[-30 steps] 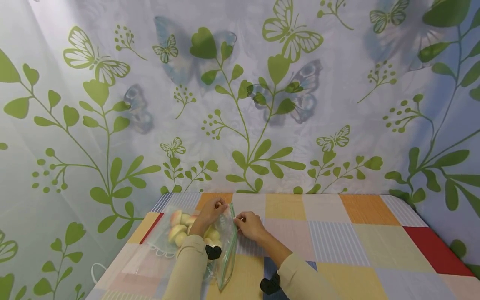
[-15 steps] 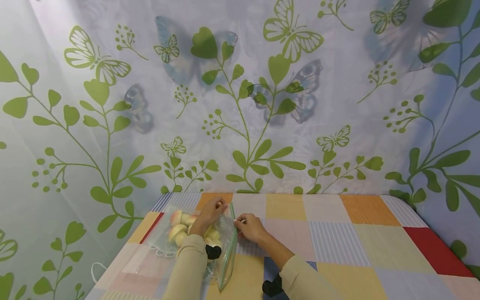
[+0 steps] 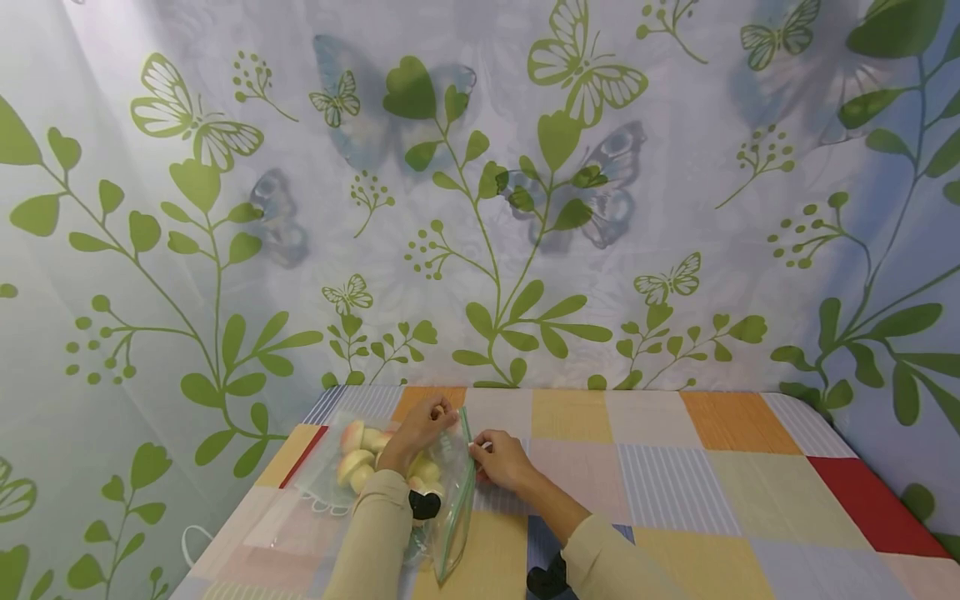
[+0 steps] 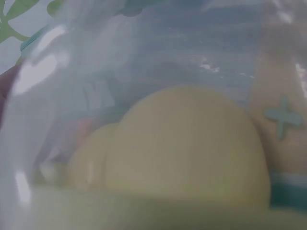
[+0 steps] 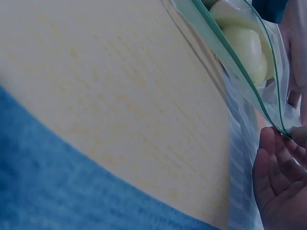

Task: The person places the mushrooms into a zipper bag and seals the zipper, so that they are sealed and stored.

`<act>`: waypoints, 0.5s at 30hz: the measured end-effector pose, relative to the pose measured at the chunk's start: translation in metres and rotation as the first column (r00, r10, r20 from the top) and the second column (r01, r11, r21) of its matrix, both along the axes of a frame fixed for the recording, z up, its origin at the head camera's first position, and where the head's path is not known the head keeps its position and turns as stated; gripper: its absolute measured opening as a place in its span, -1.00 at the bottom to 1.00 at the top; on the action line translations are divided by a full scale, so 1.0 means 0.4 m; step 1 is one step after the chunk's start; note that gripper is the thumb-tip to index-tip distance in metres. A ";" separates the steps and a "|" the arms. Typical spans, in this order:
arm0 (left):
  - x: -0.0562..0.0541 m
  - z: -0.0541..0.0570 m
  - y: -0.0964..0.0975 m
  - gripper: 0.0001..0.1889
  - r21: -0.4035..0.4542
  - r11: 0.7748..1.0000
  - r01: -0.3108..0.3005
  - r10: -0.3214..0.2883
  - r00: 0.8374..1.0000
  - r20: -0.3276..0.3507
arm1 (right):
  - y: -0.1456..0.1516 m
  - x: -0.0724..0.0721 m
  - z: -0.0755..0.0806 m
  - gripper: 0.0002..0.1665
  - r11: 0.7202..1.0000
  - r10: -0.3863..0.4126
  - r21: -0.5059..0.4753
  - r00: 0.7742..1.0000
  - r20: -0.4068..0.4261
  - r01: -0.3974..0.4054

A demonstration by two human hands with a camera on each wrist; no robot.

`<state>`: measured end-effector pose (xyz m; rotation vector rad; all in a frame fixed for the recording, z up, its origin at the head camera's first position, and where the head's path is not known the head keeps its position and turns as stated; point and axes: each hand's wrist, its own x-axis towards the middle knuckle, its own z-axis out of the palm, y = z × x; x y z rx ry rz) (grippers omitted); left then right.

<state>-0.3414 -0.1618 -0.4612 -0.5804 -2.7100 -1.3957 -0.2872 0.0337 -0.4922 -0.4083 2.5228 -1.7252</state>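
A clear zip bag (image 3: pixel 453 471) with a green seal lies at the left of the table. Inside it are several toy mushrooms (image 3: pixel 357 468), pale yellow with reddish tinges. My left hand (image 3: pixel 422 427) reaches over the bag and grips its far end with curled fingers. At the green seal (image 5: pixel 238 63), my right hand (image 5: pixel 283 184) pinches the zip between thumb and fingers. Toward the near end the two seal strips stand apart. Close to the left wrist camera, a rounded mushroom (image 4: pixel 189 148) shows through the plastic; the left fingers are mostly hidden there.
Under the bag is a patchwork cloth (image 3: pixel 663 492) covering the table. A white cable (image 3: pixel 192 542) loops at the table's left edge. Behind stands a curtain (image 3: pixel 480 208) with green leaves and butterflies.
My right hand has shifted very slightly along the seal toward the near side. The left hand and the bag stay almost still.
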 end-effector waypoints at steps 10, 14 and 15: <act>0.005 0.000 -0.003 -0.85 -0.001 0.999 0.041 -0.041 0.999 -0.026 | 0.003 0.014 0.003 -0.85 1.000 0.010 -0.004 1.000 -0.007 -0.010; 0.006 0.002 -0.002 -0.84 -0.009 1.000 0.024 -0.024 1.000 -0.004 | 0.002 0.021 0.003 -0.85 1.000 0.014 -0.006 1.000 -0.013 -0.014; 0.006 0.002 -0.001 -0.85 -0.010 1.000 0.022 -0.022 1.000 0.000 | 0.002 0.023 0.002 -0.84 1.000 0.015 -0.006 1.000 -0.015 -0.015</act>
